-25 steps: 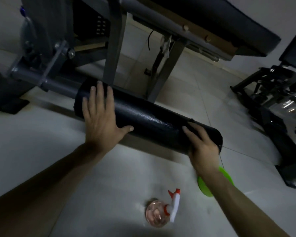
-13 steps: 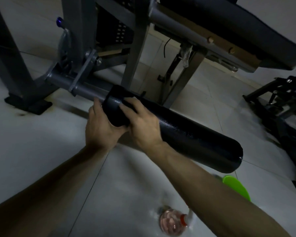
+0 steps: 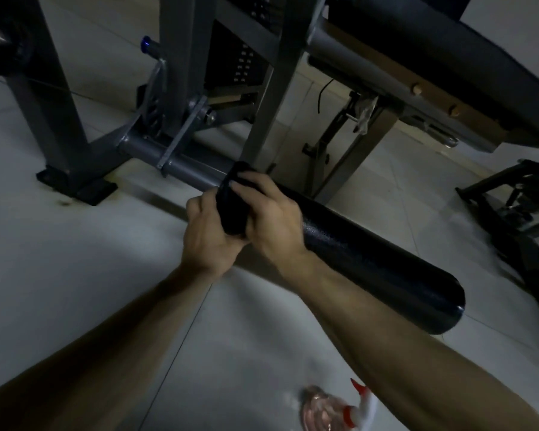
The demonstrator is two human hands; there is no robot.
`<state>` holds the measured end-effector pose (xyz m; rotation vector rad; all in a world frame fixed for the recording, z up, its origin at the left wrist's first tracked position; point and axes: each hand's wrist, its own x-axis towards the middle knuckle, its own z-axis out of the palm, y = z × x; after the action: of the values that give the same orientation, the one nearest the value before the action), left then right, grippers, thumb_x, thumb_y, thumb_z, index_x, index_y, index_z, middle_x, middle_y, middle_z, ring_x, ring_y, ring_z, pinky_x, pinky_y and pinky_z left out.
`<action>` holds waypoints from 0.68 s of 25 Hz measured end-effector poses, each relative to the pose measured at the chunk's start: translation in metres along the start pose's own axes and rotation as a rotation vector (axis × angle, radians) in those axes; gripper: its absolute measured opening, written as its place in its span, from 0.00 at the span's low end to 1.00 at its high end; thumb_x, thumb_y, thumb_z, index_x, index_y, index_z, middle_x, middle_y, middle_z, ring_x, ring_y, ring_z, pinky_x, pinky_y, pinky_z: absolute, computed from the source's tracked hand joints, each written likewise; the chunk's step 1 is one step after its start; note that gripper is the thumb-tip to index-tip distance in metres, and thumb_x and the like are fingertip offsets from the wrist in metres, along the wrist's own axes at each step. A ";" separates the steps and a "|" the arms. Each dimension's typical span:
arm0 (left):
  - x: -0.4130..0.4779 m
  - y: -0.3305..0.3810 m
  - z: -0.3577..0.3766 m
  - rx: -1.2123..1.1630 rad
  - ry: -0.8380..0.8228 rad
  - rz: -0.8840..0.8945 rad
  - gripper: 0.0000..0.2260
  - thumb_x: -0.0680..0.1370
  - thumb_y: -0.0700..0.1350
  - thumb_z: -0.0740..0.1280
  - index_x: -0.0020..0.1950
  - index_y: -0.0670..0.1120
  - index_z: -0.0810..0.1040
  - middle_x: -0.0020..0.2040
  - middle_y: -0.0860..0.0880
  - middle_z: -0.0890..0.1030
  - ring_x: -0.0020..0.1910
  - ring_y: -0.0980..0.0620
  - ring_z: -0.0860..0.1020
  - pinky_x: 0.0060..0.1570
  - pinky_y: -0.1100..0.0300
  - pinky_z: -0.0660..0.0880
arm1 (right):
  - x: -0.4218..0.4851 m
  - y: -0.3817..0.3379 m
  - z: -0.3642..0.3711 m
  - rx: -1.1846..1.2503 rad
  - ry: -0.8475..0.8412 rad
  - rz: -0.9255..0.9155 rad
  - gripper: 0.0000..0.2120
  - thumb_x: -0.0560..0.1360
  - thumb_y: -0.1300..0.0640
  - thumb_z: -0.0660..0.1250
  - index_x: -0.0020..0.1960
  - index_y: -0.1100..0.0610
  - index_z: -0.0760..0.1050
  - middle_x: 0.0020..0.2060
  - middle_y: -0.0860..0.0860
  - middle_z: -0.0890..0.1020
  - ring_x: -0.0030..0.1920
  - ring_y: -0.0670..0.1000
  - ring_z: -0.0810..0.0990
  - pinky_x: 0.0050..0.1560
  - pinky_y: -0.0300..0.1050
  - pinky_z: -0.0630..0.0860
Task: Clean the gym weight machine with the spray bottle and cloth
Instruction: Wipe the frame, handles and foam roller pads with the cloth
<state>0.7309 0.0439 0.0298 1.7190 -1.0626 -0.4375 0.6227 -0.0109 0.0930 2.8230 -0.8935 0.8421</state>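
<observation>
Both hands have shifted from spread along the roller to meeting at its inner end. Weight machine frame (image 3: 181, 73): grey steel, on pale tiled floor (image 3: 59, 275). Black foam roller pad (image 3: 371, 262): horizontal on grey axle. Left hand (image 3: 210, 231) and right hand (image 3: 273, 219): together, clamped round the pad's inner end. Spray bottle (image 3: 330, 412): on floor, bottom edge, blurred.

Pale tiled floor (image 3: 75, 275) — other dark gym equipment (image 3: 511, 206) at right.
</observation>
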 end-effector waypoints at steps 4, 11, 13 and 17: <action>0.003 0.002 0.001 0.043 -0.037 -0.019 0.39 0.70 0.60 0.71 0.76 0.47 0.62 0.69 0.45 0.69 0.61 0.56 0.70 0.61 0.58 0.76 | 0.021 -0.007 0.007 -0.037 -0.116 -0.198 0.20 0.74 0.64 0.73 0.66 0.56 0.82 0.67 0.53 0.79 0.69 0.55 0.77 0.62 0.51 0.78; 0.001 0.013 -0.006 -0.134 0.003 -0.088 0.41 0.65 0.51 0.83 0.73 0.53 0.67 0.69 0.49 0.65 0.62 0.48 0.76 0.59 0.62 0.71 | -0.071 0.068 -0.059 -0.147 -0.012 0.018 0.26 0.72 0.72 0.65 0.67 0.56 0.81 0.69 0.51 0.78 0.69 0.53 0.78 0.62 0.52 0.80; 0.001 0.017 -0.007 -0.130 -0.005 -0.096 0.41 0.66 0.51 0.83 0.73 0.53 0.66 0.69 0.48 0.64 0.61 0.47 0.76 0.60 0.59 0.74 | -0.049 0.041 -0.039 -0.100 -0.021 0.022 0.24 0.74 0.66 0.62 0.67 0.57 0.80 0.69 0.53 0.78 0.68 0.54 0.78 0.62 0.53 0.80; 0.002 0.024 -0.008 -0.024 -0.020 -0.087 0.36 0.72 0.48 0.78 0.75 0.51 0.64 0.70 0.44 0.65 0.63 0.45 0.75 0.59 0.55 0.76 | 0.014 0.000 0.001 -0.056 -0.079 -0.088 0.18 0.77 0.61 0.70 0.66 0.57 0.81 0.67 0.54 0.79 0.65 0.55 0.79 0.57 0.53 0.82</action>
<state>0.7267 0.0449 0.0543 1.7471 -0.9956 -0.5209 0.6325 -0.0184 0.0997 2.8412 -0.7819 0.6890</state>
